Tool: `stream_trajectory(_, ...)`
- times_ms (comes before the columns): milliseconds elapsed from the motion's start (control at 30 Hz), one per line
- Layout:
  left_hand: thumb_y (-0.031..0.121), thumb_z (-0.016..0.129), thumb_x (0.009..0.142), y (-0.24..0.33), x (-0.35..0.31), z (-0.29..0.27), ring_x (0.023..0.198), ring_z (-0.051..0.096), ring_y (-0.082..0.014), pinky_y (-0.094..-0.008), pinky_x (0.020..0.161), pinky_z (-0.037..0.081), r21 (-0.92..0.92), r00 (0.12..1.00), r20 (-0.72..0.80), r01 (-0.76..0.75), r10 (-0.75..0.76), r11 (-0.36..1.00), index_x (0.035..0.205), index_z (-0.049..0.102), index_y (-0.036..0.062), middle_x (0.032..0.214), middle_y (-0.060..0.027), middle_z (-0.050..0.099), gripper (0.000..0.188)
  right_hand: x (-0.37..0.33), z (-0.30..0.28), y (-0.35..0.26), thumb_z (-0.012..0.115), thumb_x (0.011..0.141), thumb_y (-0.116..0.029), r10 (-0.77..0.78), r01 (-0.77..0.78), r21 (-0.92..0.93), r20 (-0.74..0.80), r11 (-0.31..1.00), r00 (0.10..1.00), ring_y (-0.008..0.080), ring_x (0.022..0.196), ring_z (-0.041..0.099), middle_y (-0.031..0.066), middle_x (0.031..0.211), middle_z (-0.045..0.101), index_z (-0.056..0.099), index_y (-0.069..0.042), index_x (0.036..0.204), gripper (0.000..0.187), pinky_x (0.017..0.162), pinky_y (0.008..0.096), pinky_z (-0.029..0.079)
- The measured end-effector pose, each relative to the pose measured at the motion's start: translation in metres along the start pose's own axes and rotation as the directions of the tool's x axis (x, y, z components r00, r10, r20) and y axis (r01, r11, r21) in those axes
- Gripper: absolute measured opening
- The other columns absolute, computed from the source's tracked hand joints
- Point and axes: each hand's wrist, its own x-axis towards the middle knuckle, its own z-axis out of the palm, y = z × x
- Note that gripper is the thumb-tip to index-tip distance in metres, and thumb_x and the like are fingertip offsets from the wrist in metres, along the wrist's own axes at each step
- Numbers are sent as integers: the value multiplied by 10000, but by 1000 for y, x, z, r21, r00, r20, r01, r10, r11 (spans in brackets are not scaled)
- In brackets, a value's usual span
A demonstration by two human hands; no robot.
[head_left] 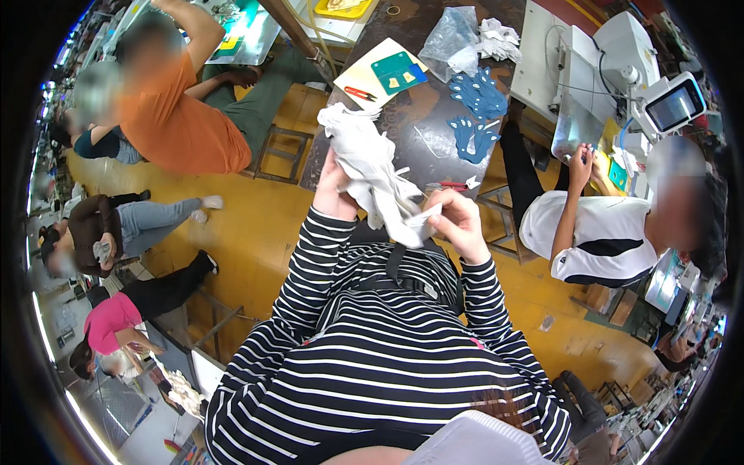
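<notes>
A bundle of white fabric gloves (364, 155) is held in front of my body, over the near edge of the dark table (415, 116). My left hand (335, 186) is wrapped around its left side, with some fingers hidden behind the cloth. Between the thumb and fingers of my right hand (459, 222) is a narrow white end at the bundle's lower right. Blue gloves (477, 97) with pale marks lie spread on the table beyond my right hand. Red-handled snips (453, 186) rest at the near edge, close to that hand.
Further back are a clear plastic bag (452, 46), more white gloves (498, 40), cream paper (380, 74), a green template (394, 72) and an orange cutter (360, 94). Co-workers sit left, in an orange shirt (167, 124), and right, by a machine with a screen (674, 105).
</notes>
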Motion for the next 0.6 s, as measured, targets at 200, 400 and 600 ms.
stream_trajectory(200,-80,565,754,-2,10,7,1135,552,-218,-363,986,445,255,977,153,-185,150,949,1341,370,53,1242,-103,535,633,19,23,-27,667,821,-72,-164,219,-496,153,840,975,262,936,547,91,844,606,624,-12,911,116,820,348,430)
stream_trajectory(400,-118,568,742,0,33,8,1098,573,-214,-348,952,472,302,964,70,-264,255,916,1317,372,48,1207,-105,547,629,9,21,-40,575,936,-162,-83,81,43,26,996,996,114,817,574,44,895,623,595,-1,992,171,744,261,452)
stream_trajectory(600,-113,543,758,32,45,0,1122,574,-228,-367,975,471,276,937,269,-297,223,914,1312,391,49,1222,-120,548,596,30,1,26,630,901,-157,169,-175,1,-272,985,947,47,823,524,2,857,585,602,21,988,200,714,224,427)
